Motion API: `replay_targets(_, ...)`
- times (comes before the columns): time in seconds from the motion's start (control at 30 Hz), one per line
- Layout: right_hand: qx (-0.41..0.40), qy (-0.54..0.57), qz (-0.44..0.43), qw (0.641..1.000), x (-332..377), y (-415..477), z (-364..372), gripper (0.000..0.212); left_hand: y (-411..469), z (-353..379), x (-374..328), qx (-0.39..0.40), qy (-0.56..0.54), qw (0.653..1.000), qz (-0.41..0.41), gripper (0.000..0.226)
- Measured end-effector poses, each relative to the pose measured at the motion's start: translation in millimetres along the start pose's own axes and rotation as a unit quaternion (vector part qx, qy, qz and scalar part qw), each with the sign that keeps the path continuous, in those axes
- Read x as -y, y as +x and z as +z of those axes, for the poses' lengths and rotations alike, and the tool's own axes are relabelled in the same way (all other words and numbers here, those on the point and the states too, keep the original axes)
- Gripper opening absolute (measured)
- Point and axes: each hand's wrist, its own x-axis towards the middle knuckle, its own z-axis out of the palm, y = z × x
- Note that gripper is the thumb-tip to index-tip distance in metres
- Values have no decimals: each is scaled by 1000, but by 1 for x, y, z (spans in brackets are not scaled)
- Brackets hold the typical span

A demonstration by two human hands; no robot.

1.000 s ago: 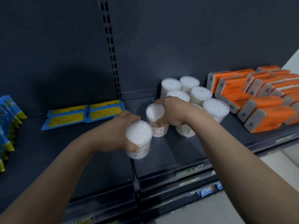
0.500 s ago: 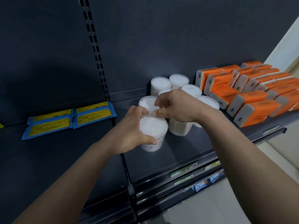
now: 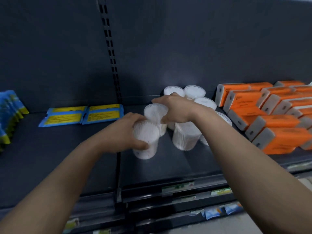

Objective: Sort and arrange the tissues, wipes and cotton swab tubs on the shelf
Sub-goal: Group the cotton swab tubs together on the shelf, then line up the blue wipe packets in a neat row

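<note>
Cotton swab tubs [image 3: 185,137] look light, rigid, slick: grip their sidewalls. Your left hand [image 3: 124,130] wraps the near tub [image 3: 146,141]; your right hand [image 3: 177,108] clasps the next tub [image 3: 155,112].

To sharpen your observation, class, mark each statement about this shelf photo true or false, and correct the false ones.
1. The left hand grips the front tub. True.
2. The orange tissue packs lie left of the tubs. False: they lie to the right.
3. The right hand holds an orange pack. False: it holds a second tub, behind the front one.
4. Two blue-and-yellow packets lie flat on the shelf. True.
</note>
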Motion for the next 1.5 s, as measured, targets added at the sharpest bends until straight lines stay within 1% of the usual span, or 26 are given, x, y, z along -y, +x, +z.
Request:
replay_targets(0.13, 22, -20, -47, 998, 2, 12, -1, 77, -8, -10, 9, -20, 3, 999, -45, 79)
replay_targets(0.27, 45, -51, -59, 996, 0, 25, 3, 84, -6, -5, 8, -41, -1, 997, -70, 83)
replay_targets(0.37, 49, -40, -60, 996, -4, 30, 3, 83, -5, -3, 6, -46, -2, 996, -79, 85)
replay_targets(0.53, 56, -7, -89, 994, -5, 36, -6, 84, -4, -9, 8, -44, -17, 995, -92, 84)
replay_targets(0.63, 44, -25, -74, 996, -9, 43, -4, 87, -2, -10, 10, -47, -17, 993, -107, 87)
replay_targets(0.73, 32, -48, -48, 997, -12, 50, -2, 91, 1, -8, 11, -53, -3, 994, -101, 87)
replay_targets(0.87, 37, -13, -61, 997, -15, 56, -6, 89, 2, -7, 7, -49, 15, 995, -85, 86)
replay_targets(0.97, 43, -11, -72, 996, -16, 57, -8, 85, 4, -4, 1, -31, 13, 997, -64, 86)
replay_targets(1.03, 31, 0, -81, 996, -18, 56, -10, 82, 6, 0, -3, -14, 2, 998, -60, 85)
replay_targets(1.2, -67, 44, -81, 993, -30, 49, -19, 53, 16, 12, -17, -14, -11, 998, -53, 85)
replay_targets(1.3, -103, 65, -88, 989, -34, 38, -23, 41, 23, 21, -27, -27, -16, 999, -43, 86)
replay_targets(1.4, -123, 68, -98, 985, -37, 28, -26, 37, 28, 28, -33, -38, -22, 998, -37, 87)
replay_targets(1.5, -125, 73, -104, 984, -37, 25, -26, 37, 25, 31, -37, -38, -33, 998, -39, 87)
